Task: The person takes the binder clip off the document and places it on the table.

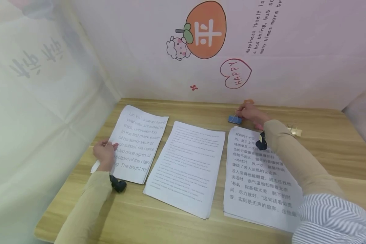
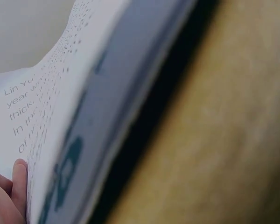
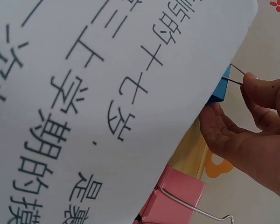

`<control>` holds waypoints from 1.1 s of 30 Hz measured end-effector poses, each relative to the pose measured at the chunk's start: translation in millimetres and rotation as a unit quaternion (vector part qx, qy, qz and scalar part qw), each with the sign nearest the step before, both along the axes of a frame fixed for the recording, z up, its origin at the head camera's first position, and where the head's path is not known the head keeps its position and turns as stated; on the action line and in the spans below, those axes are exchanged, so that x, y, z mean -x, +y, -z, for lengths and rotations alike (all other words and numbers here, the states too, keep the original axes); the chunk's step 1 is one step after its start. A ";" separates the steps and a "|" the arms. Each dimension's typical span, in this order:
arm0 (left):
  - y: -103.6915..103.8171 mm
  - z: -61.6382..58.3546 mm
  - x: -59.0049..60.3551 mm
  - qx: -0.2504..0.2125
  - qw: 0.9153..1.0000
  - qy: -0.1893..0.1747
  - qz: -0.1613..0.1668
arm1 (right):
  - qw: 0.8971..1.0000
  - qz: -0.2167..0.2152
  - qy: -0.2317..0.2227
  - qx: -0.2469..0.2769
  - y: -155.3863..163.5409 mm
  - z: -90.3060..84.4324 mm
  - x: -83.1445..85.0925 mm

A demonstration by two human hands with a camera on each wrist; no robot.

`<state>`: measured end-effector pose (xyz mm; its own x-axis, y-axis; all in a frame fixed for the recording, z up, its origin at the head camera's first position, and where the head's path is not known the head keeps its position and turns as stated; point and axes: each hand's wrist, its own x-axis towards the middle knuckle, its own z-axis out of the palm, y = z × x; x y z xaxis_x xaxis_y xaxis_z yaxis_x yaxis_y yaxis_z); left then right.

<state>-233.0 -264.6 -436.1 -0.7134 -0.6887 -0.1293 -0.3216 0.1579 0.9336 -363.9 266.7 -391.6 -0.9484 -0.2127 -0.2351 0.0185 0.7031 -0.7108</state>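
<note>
At the table's back edge my right hand (image 1: pixel 253 113) pinches a wire handle of a blue binder clip (image 1: pixel 234 119). In the right wrist view the thumb lies on the handle, with other fingers close to the blue clip body (image 3: pixel 219 91). My left hand (image 1: pixel 105 154) grips the left edge of a stack of large-print English pages (image 1: pixel 137 142), and in the left wrist view its thumb (image 2: pixel 19 186) lies against the printed sheet. A stack of small-print pages (image 1: pixel 186 166) lies in the middle. Under the right forearm is a stack of Chinese-text pages (image 1: pixel 253 189).
A pink binder clip (image 3: pixel 175 196) sits near the right hand, mostly behind the sleeve in the head view. To its right lies a yellow binder clip (image 1: pixel 294 131). A printed cloth backdrop (image 1: pixel 146 51) rises behind the wooden table (image 1: pixel 170 223).
</note>
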 end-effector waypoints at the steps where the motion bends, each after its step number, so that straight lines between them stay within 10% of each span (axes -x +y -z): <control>1: 0.7 0.0 0.5 0.000 1.000 0.000 -0.001 | 1.000 -0.004 0.007 -0.003 0.1 -0.8 -0.3; 13: 5.7 -11.1 8.0 0.059 0.997 -0.040 0.004 | 0.999 -0.018 0.042 -0.022 5.8 -4.6 -4.8; 20: -0.5 -22.8 10.7 0.186 0.975 -0.102 0.062 | 0.998 -0.014 0.043 -0.044 6.0 -3.6 -2.6; 33: -1.6 -24.5 12.1 0.243 0.956 -0.132 0.099 | 0.997 -0.011 0.052 -0.064 8.7 -3.3 -3.2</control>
<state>-245.1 -266.2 -411.6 -0.8227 -0.5680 -0.0222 -0.4545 0.6339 0.6258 -360.7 275.4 -388.3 -0.9644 -0.2092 -0.1618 -0.0681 0.7876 -0.6124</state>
